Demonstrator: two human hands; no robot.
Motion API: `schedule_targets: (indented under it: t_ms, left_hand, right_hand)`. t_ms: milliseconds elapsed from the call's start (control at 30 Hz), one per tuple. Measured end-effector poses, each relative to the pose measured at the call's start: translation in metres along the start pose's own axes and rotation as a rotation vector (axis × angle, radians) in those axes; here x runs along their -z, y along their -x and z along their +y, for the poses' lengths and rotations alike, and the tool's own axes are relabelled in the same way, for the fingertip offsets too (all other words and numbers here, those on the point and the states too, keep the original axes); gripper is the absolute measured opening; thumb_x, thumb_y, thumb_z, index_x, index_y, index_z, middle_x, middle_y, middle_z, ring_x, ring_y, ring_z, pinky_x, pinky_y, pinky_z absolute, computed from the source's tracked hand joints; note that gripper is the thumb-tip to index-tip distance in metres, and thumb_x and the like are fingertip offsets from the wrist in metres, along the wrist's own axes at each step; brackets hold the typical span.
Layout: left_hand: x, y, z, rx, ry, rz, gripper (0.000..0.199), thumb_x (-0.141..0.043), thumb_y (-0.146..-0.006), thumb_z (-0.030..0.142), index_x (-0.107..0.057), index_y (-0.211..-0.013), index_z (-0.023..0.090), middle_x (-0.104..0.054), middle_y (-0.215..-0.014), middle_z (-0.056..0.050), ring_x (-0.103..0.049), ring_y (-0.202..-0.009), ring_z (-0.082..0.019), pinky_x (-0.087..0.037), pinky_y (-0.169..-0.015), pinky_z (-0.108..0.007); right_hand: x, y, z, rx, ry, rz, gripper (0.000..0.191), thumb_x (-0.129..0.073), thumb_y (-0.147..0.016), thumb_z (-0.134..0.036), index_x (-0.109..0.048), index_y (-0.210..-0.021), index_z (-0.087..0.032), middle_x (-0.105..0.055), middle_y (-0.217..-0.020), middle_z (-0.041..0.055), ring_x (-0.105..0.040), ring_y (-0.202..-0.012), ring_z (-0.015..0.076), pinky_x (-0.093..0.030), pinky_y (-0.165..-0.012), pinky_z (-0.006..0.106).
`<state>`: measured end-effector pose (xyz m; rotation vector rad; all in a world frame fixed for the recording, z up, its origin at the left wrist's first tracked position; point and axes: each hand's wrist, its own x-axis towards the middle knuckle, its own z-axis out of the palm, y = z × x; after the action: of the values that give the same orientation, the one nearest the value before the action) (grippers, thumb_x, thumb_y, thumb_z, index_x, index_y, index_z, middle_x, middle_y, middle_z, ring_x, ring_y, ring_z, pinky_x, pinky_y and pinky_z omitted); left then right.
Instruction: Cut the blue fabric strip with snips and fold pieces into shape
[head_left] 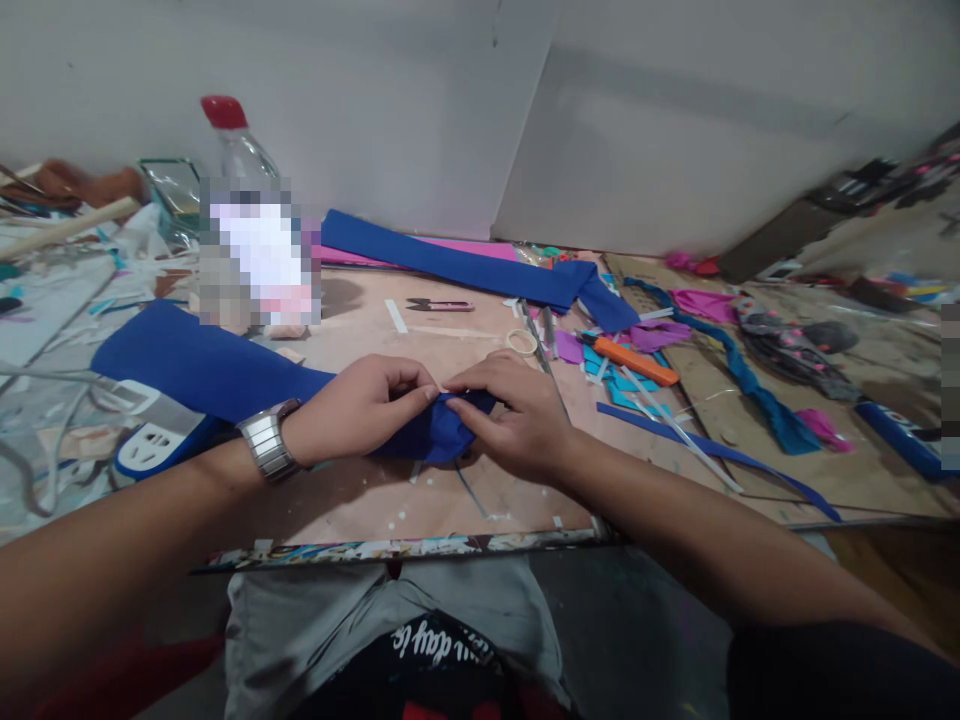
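A long strip of blue fabric (202, 360) runs from the left of the table into my two hands. My left hand (367, 402), below a silver watch, pinches its edge between thumb and finger. My right hand (517, 412) grips the folded end close beside it, thumb on top, so the fingertips of both hands nearly meet. A small pale sliver shows between the fingertips; I cannot make out what it is. The cloth bunches under the fingers and partly hides there. Just beyond the right hand lies a cream tape ring (520, 343).
Behind my hands lie thread snips (441, 305) and another blue strip (450, 268). A red-capped bottle (251, 155) stands at the back left. A power strip (154, 440) sits by my left forearm. An orange cutter (630, 358) lies among scraps at right.
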<state>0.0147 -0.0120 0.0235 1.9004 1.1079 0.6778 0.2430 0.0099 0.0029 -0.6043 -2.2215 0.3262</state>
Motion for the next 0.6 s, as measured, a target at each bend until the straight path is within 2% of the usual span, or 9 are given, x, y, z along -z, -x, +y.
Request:
schedule_targets:
  t_ms: [200, 333, 600]
  left_hand:
    - [-0.0009, 0.0031, 0.0027, -0.086, -0.160, 0.080, 0.028, -0.055, -0.099, 0.035, -0.074, -0.090, 0.018, -0.072, -0.081, 0.000, -0.061, -0.074, -0.014, -0.041, -0.069, -0.027]
    - [-0.0015, 0.0036, 0.0032, -0.093, -0.165, 0.062, 0.027, -0.055, -0.099, 0.035, -0.075, -0.092, 0.018, -0.075, -0.084, -0.001, -0.063, -0.075, -0.015, -0.043, -0.071, -0.027]
    - [-0.0021, 0.0037, 0.0028, -0.097, -0.230, 0.079, 0.024, -0.057, -0.098, 0.032, -0.076, -0.095, 0.019, -0.077, -0.087, -0.002, -0.066, -0.076, -0.015, -0.043, -0.072, -0.027]
  right_hand:
    - [-0.0005, -0.0003, 0.0016, -0.032, 0.024, -0.025, 0.007, -0.070, -0.095, -0.025, -0.074, -0.100, -0.022, -0.081, -0.091, 0.0025, -0.074, -0.084, 0.0183, -0.051, -0.085, 0.039]
    - [-0.0006, 0.0001, 0.0023, -0.011, 0.006, -0.031, 0.007, -0.069, -0.095, -0.021, -0.074, -0.100, -0.023, -0.081, -0.090, 0.0014, -0.074, -0.084, 0.0180, -0.051, -0.086, 0.039]
    - [-0.0006, 0.0000, 0.0011, -0.050, 0.027, -0.060, 0.008, -0.068, -0.096, -0.026, -0.074, -0.100, -0.024, -0.081, -0.092, 0.0020, -0.074, -0.085, 0.0183, -0.050, -0.088, 0.040]
